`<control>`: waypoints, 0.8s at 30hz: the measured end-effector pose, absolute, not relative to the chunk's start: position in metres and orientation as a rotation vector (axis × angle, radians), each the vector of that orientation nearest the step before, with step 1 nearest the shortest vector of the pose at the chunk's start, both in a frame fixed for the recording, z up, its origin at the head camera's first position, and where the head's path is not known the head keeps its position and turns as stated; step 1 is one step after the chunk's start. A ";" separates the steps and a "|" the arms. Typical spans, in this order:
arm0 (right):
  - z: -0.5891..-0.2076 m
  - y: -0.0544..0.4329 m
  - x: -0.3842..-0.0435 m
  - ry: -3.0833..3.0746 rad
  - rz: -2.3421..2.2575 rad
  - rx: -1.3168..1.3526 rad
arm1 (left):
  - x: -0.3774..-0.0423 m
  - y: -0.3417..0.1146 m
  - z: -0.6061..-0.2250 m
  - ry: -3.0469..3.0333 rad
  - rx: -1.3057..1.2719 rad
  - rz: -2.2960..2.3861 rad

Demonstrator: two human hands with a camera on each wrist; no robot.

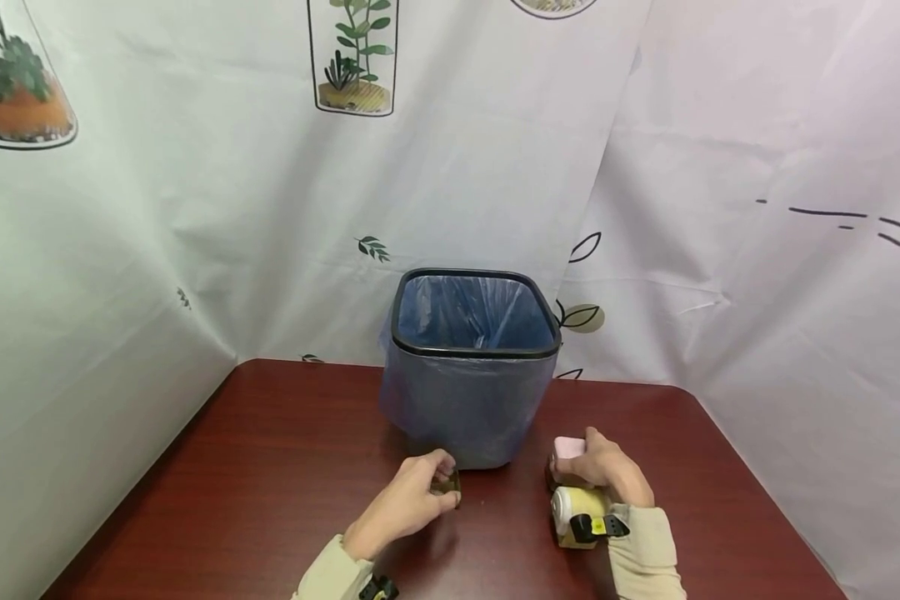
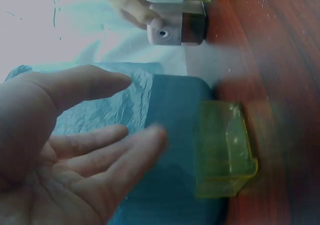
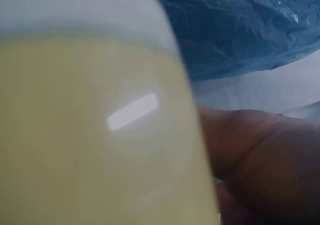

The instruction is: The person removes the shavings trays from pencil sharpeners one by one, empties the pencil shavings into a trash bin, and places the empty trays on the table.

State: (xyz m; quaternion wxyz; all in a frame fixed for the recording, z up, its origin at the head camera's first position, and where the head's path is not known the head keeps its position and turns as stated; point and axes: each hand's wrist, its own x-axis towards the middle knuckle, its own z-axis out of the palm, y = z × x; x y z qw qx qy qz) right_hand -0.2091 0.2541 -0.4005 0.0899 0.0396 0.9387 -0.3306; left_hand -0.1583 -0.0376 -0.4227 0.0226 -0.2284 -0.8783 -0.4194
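Note:
My left hand (image 1: 408,496) is held over a clear yellow plastic bin (image 2: 222,152), like a sharpener's shavings drawer, on the table before the trash can. Its fingers and thumb are parted, and in the left wrist view a gap shows between fingertips and drawer. My right hand (image 1: 609,468) grips a pink pencil sharpener (image 1: 570,448), its thumb on the near side. A yellow and white pencil sharpener (image 1: 587,502) lies just under the right wrist. Its yellow body (image 3: 95,135) fills much of the right wrist view and hides most of the hand.
A trash can (image 1: 457,408) with a black rim and a bluish liner stands at the middle back of the dark red table (image 1: 285,467). Behind and on both sides hangs a white printed sheet (image 1: 270,208).

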 end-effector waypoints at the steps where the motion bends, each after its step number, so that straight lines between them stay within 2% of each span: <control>1: -0.400 0.253 -0.209 2.790 -1.002 0.122 | -0.158 -0.037 -0.423 -2.718 -0.725 -1.321; 8: -0.393 0.248 -0.206 2.806 -1.118 0.093 | -0.158 -0.026 -0.423 -2.724 -0.806 -1.395; 24: -0.362 0.225 -0.185 3.043 -0.921 -0.113 | -0.160 -0.003 -0.430 -2.656 -0.769 -1.393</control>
